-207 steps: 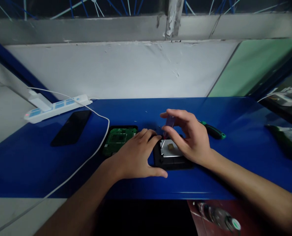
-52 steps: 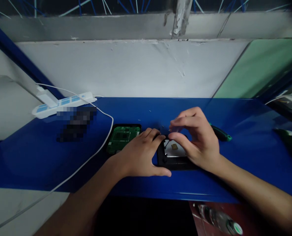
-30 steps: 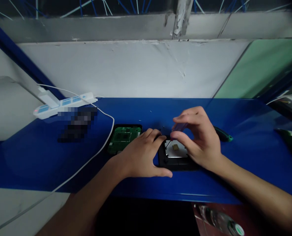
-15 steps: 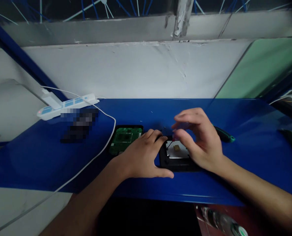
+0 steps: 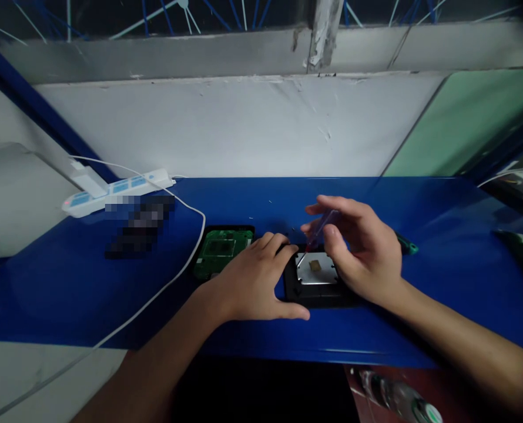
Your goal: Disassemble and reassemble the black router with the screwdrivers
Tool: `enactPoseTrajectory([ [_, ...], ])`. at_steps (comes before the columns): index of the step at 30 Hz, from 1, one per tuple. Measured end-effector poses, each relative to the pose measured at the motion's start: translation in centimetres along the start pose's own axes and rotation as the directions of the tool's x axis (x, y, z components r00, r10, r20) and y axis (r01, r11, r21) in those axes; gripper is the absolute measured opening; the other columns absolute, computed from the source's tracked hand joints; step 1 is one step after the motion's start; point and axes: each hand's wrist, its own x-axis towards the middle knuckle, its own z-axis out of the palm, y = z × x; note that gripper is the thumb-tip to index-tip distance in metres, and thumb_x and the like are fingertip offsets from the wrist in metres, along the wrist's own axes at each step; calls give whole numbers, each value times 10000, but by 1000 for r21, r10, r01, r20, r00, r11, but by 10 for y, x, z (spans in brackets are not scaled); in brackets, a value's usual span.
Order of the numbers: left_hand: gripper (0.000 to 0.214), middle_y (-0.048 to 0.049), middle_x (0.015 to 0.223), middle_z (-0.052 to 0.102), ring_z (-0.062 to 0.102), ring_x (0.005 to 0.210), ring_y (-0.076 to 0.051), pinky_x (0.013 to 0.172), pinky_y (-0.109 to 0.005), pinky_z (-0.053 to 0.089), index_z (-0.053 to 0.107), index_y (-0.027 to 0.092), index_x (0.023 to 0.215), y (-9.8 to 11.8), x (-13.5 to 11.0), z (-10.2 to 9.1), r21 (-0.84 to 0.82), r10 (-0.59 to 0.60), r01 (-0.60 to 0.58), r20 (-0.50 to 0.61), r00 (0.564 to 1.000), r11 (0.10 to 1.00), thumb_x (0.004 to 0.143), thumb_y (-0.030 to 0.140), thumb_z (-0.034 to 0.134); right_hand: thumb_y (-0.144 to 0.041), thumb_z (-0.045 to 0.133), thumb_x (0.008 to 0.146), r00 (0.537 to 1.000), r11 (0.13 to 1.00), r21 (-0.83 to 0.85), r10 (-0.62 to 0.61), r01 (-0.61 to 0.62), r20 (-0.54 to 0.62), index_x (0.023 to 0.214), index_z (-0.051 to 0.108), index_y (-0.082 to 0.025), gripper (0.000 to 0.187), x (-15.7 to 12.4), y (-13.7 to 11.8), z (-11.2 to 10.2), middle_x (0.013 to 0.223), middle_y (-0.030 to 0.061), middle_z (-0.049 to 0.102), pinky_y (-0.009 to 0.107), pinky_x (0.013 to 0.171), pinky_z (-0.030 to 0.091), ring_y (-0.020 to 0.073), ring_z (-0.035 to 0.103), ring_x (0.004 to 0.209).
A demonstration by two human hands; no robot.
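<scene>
The fingers of the right hand (image 5: pixel 367 249) close loosely around a slim purple screwdriver (image 5: pixel 323 226), its shaft slanting down and left of them to the edge of a silvery plate (image 5: pixel 325 277) set in a black casing (image 5: pixel 321 295) on a blue counter (image 5: pixel 226 197). The left hand (image 5: pixel 255 279) lies palm down, thumb spread wide from its fingers, the index fingertip at the casing's upper left corner. Left of those fingers sits a green circuit board (image 5: pixel 221 248), partly hidden by the hand; right of the right fingers, a green-and-black handle (image 5: pixel 408 244) pokes out from behind the hand
</scene>
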Motion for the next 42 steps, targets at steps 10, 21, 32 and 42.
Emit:
enactPoseTrajectory([
  [10,925,-137,1317,527,496,1210,-344,1018,-496,477,486,158,1367,1,0,-3,-13,-9,9,15,1000,1000,690,733,743,-203,554,969,973,999,-22,-32,28,-229,1281,555,-288,323,12,20,-9,1089,44,667,365,716,655,171,735,830],
  [21,932,-168,1371,528,474,1273,-380,1058,-560,444,479,161,1366,2,-2,-6,27,3,-3,9,1000,1000,705,786,679,-292,599,955,967,993,-88,57,-81,-246,1198,540,-253,253,18,45,-15,1003,39,646,403,800,621,186,720,834],
  [32,728,-163,1427,545,442,1351,-350,1158,-558,317,543,135,1343,9,18,-13,197,19,-9,-50,999,980,947,731,411,-301,571,956,971,985,-79,136,-154,-196,1183,527,-228,242,17,51,-15,1027,41,649,381,828,613,176,722,878],
  [42,669,-146,1311,631,533,1297,-281,1198,-512,281,564,125,1313,-1,31,-13,148,64,-57,-43,997,987,1001,676,348,-312,551,968,964,987,-46,141,-155,-224,1200,517,-240,245,18,51,-16,1028,40,640,388,838,616,174,713,883],
])
